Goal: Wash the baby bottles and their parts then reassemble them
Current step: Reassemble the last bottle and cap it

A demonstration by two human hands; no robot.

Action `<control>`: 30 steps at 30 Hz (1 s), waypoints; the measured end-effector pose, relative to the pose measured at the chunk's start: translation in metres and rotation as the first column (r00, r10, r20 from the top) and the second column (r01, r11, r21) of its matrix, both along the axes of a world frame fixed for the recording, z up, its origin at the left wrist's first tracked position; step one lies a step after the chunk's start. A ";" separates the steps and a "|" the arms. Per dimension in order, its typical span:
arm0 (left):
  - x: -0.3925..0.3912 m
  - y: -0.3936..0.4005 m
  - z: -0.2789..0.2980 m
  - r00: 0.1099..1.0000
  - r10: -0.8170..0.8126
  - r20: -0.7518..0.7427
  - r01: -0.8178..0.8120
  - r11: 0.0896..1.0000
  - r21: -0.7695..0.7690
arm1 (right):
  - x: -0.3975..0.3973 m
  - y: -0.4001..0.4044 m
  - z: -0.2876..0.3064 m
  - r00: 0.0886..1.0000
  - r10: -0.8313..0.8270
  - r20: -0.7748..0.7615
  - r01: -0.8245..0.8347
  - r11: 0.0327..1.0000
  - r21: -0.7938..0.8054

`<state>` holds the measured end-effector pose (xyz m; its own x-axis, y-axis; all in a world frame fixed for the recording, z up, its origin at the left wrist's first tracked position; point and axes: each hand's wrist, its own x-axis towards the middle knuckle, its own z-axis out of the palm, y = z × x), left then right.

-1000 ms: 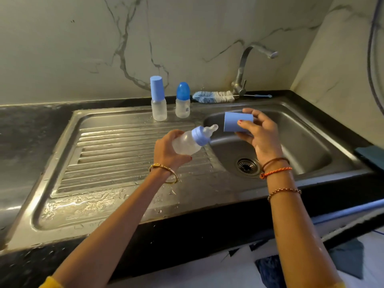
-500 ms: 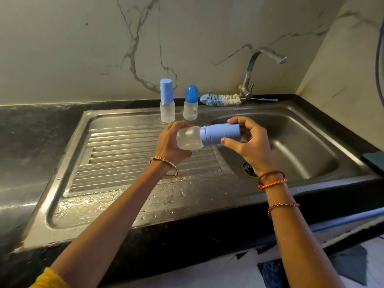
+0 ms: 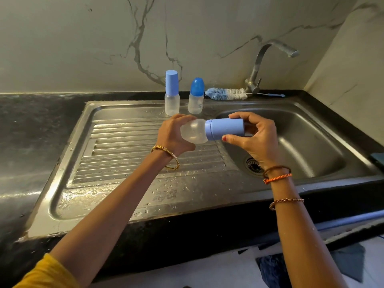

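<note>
At the back of the wet drainboard, 2 capped bottles stand upright, apparently finished. Your left hand has its fingers curled round the body of bottle 3, held sideways over the sink edge; your right hand pinches its blue cap, already on. Likely only setting it down remains.

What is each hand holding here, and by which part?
Left hand grips the baby bottle by its clear body; right hand holds its light blue cap.
</note>
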<state>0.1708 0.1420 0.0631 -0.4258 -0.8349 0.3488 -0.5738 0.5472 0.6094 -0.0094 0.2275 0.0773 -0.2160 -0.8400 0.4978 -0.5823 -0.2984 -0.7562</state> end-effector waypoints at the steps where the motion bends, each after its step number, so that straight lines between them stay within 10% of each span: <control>1: 0.000 -0.001 0.000 1.000 0.002 0.002 -0.002 1.000 0.003 | -0.001 -0.001 0.001 1.000 0.000 0.000 0.000 1.000 0.007; 13: -0.007 -0.003 -0.005 0.997 0.051 -0.051 -0.052 0.998 -0.027 | -0.007 -0.012 -0.005 0.999 -0.030 0.036 0.028 0.998 0.050; 21: -0.023 0.001 -0.022 0.990 0.095 -0.102 -0.099 0.994 -0.035 | 0.017 -0.027 -0.009 0.874 -0.401 0.274 0.362 0.914 0.181; 30: -0.028 -0.012 -0.040 0.885 0.167 -0.434 -0.024 0.948 0.317 | 0.016 -0.037 0.002 0.765 -0.100 0.636 -0.110 0.953 0.283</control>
